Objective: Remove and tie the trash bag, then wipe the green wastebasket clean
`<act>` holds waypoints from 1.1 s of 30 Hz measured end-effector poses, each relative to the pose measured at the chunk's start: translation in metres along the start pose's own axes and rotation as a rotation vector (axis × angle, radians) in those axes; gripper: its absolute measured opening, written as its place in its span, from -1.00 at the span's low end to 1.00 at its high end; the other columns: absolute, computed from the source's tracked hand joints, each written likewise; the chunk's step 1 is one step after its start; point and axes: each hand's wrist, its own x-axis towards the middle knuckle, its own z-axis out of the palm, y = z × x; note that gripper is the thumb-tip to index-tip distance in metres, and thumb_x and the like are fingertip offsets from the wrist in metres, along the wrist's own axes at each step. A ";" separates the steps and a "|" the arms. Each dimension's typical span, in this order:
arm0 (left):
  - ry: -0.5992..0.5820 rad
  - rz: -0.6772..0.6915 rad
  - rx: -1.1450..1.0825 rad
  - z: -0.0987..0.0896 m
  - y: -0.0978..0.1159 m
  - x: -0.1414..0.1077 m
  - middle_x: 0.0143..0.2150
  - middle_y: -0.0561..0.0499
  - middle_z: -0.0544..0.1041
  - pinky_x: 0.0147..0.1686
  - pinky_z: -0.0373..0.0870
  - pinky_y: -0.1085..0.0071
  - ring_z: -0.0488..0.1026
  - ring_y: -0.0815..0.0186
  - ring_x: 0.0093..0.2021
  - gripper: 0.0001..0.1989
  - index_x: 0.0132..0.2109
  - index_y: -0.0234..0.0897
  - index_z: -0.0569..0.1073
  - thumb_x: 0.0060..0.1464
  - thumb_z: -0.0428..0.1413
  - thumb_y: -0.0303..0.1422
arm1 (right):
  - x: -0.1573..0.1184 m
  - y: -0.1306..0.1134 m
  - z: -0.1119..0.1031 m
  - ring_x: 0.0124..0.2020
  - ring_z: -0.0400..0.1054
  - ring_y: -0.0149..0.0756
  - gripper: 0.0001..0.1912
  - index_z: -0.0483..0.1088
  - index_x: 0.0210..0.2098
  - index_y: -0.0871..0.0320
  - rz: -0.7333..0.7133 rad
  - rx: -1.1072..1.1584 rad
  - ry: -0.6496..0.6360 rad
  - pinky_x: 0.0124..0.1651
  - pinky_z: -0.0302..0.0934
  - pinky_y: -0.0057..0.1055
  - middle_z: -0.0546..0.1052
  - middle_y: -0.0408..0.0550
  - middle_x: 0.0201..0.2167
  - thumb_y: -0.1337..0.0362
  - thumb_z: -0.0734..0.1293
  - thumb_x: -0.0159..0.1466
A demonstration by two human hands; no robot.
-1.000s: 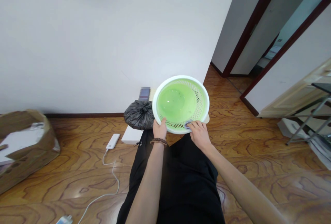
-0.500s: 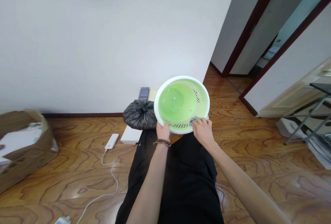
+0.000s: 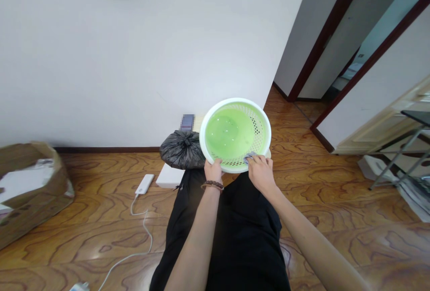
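Note:
A round green plastic basket [image 3: 231, 132] with a white rim and perforated sides is held up in front of my lap, its mouth facing me. My left hand [image 3: 213, 170] grips the near rim at its left, thumb over the inside. At the near right of the rim, my right hand [image 3: 261, 171] pinches a crumpled greyish cloth [image 3: 249, 156] against the basket's inner edge. Most of the cloth is hidden under the fingers. Just left of the basket sits a tied black plastic bag [image 3: 183, 149].
An open cardboard box [image 3: 33, 197] with papers stands at the left. A white power strip [image 3: 144, 184] and its cord lie on the wooden floor. Beside the black bag is a white box [image 3: 170, 176]. A metal-legged stand [image 3: 403, 152] is at the right, near a doorway.
My right hand and the cloth have shifted slightly left along the basket's rim. The basket has barely moved; my left hand keeps its hold.

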 end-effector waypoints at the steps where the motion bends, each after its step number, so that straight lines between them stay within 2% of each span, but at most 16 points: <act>1: -0.005 0.009 -0.005 0.001 0.000 0.000 -0.25 -0.07 0.51 -0.35 0.45 0.23 0.49 0.27 -0.35 -0.61 -0.13 -0.29 0.41 -0.21 0.07 -0.56 | 0.000 0.000 0.001 0.00 0.11 -0.15 -0.65 0.37 -0.03 0.08 0.010 0.007 -0.010 -0.01 -0.15 -0.22 0.43 -0.01 -0.08 0.32 0.06 0.31; 5: -0.032 0.074 -0.011 0.003 -0.005 0.001 -0.27 -0.06 0.52 -0.27 0.44 0.27 0.49 0.29 -0.31 -0.63 -0.16 -0.31 0.43 -0.21 0.07 -0.56 | -0.005 -0.015 0.007 -0.05 0.14 -0.22 -0.64 0.34 0.00 0.01 -0.050 0.113 -0.110 -0.07 -0.08 -0.30 0.42 -0.09 -0.05 0.29 0.05 0.32; 8: -0.035 0.083 0.006 0.000 -0.006 0.003 -0.29 -0.06 0.52 -0.26 0.44 0.28 0.49 0.30 -0.32 -0.64 -0.17 -0.32 0.43 -0.22 0.07 -0.56 | -0.008 -0.020 0.007 -0.06 0.16 -0.25 -0.63 0.31 0.03 -0.01 -0.102 0.135 -0.131 -0.07 -0.08 -0.32 0.42 -0.11 -0.05 0.30 0.04 0.32; 14: -0.017 0.014 0.025 -0.001 -0.003 0.003 -0.26 -0.06 0.52 -0.38 0.45 0.23 0.49 0.25 -0.36 -0.63 -0.15 -0.28 0.41 -0.21 0.06 -0.54 | 0.002 0.002 -0.003 0.01 0.09 -0.11 -0.64 0.38 -0.03 0.10 0.038 -0.014 -0.047 -0.01 -0.16 -0.18 0.43 0.03 -0.08 0.36 0.08 0.27; 17: -0.021 0.038 -0.003 0.002 -0.004 0.000 -0.25 -0.06 0.52 -0.33 0.45 0.27 0.49 0.28 -0.33 -0.63 -0.16 -0.29 0.41 -0.22 0.06 -0.56 | 0.001 -0.010 -0.001 -0.02 0.13 -0.15 -0.62 0.38 -0.02 0.05 0.049 0.060 -0.129 -0.04 -0.12 -0.22 0.43 -0.01 -0.07 0.35 0.06 0.28; 20: -0.018 0.051 -0.035 0.002 -0.003 -0.002 -0.27 -0.06 0.52 -0.28 0.45 0.30 0.49 0.30 -0.32 -0.64 -0.17 -0.32 0.42 -0.22 0.05 -0.58 | -0.004 -0.027 0.002 -0.04 0.15 -0.22 -0.60 0.33 0.03 -0.01 -0.028 0.160 -0.187 -0.06 -0.09 -0.29 0.41 -0.07 -0.02 0.33 0.04 0.30; 23: -0.011 0.004 -0.029 0.000 0.000 -0.003 -0.27 -0.06 0.51 -0.32 0.45 0.24 0.49 0.29 -0.36 -0.63 -0.15 -0.30 0.41 -0.21 0.05 -0.57 | -0.005 -0.024 0.000 -0.03 0.15 -0.20 -0.61 0.33 0.02 0.02 -0.046 0.131 -0.141 -0.01 -0.13 -0.25 0.41 -0.06 -0.03 0.35 0.05 0.30; 26: 0.002 -0.029 -0.025 0.000 0.003 -0.004 -0.22 -0.08 0.51 -0.32 0.45 0.20 0.50 0.26 -0.33 -0.60 -0.12 -0.27 0.40 -0.20 0.06 -0.58 | -0.001 -0.003 -0.003 0.02 0.10 -0.12 -0.63 0.36 -0.02 0.08 0.023 0.020 -0.043 0.03 -0.19 -0.17 0.41 0.00 -0.04 0.38 0.07 0.28; 28: -0.010 -0.031 -0.017 0.001 0.002 -0.004 -0.21 -0.08 0.51 -0.30 0.45 0.18 0.50 0.24 -0.30 -0.60 -0.11 -0.26 0.40 -0.19 0.06 -0.58 | 0.000 0.006 -0.003 0.04 0.08 -0.10 -0.63 0.37 -0.03 0.09 0.059 -0.023 -0.022 0.04 -0.20 -0.15 0.40 0.02 -0.03 0.38 0.07 0.27; 30: -0.031 -0.015 -0.011 0.002 -0.002 -0.004 -0.21 -0.08 0.51 -0.29 0.45 0.18 0.50 0.24 -0.29 -0.61 -0.12 -0.26 0.40 -0.18 0.06 -0.57 | -0.003 0.004 0.000 0.03 0.09 -0.12 -0.63 0.37 -0.03 0.07 0.065 -0.013 -0.051 0.02 -0.17 -0.17 0.40 0.00 -0.03 0.38 0.07 0.27; 33: -0.046 0.036 -0.017 0.002 -0.009 -0.003 -0.23 -0.07 0.51 -0.26 0.44 0.23 0.50 0.27 -0.28 -0.62 -0.14 -0.29 0.41 -0.20 0.06 -0.58 | -0.012 -0.014 0.008 0.00 0.13 -0.19 -0.61 0.32 0.03 0.02 -0.010 0.074 -0.116 -0.02 -0.10 -0.26 0.39 -0.04 0.00 0.34 0.05 0.29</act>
